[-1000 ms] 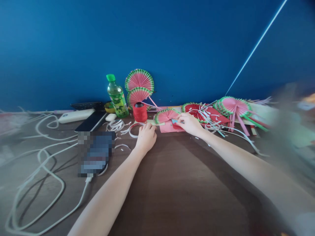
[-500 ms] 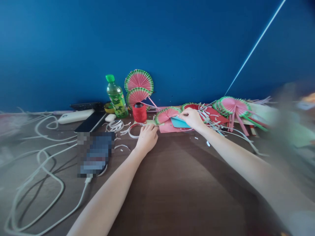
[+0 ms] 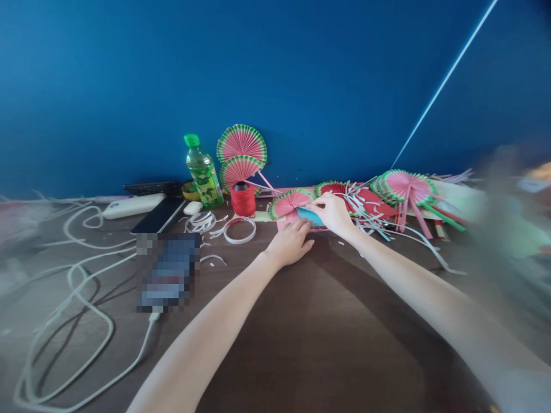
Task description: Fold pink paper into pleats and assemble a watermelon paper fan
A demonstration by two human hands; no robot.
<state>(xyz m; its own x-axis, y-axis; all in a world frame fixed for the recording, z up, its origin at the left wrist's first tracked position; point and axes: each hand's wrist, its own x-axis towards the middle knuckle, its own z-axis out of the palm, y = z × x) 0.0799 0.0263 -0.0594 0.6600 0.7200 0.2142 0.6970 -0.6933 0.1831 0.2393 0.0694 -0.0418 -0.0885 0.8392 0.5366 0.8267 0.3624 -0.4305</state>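
Note:
My right hand (image 3: 333, 213) pinches the edge of a blue sheet of paper (image 3: 310, 217) near the back of the table. My left hand (image 3: 293, 242) lies with its fingers stretched toward that sheet, at its lower left edge and over pink paper (image 3: 289, 218). Just behind the hands lies a pleated pink-and-green paper fan (image 3: 289, 202). To the left stands a spool of red thread (image 3: 243, 199), with a roll of white tape (image 3: 240, 230) in front of it.
A green bottle (image 3: 202, 175) stands by two upright watermelon-coloured fans (image 3: 242, 146) against the blue wall. At the right are cut paper strips (image 3: 365, 209) and more fans (image 3: 408, 188). A blurred-out phone (image 3: 170, 272) with a looping white cable (image 3: 109, 321) lies left.
My left hand has moved right, from beside the white tape roll to the blue paper. My right hand still pinches the paper, which has shifted slightly.

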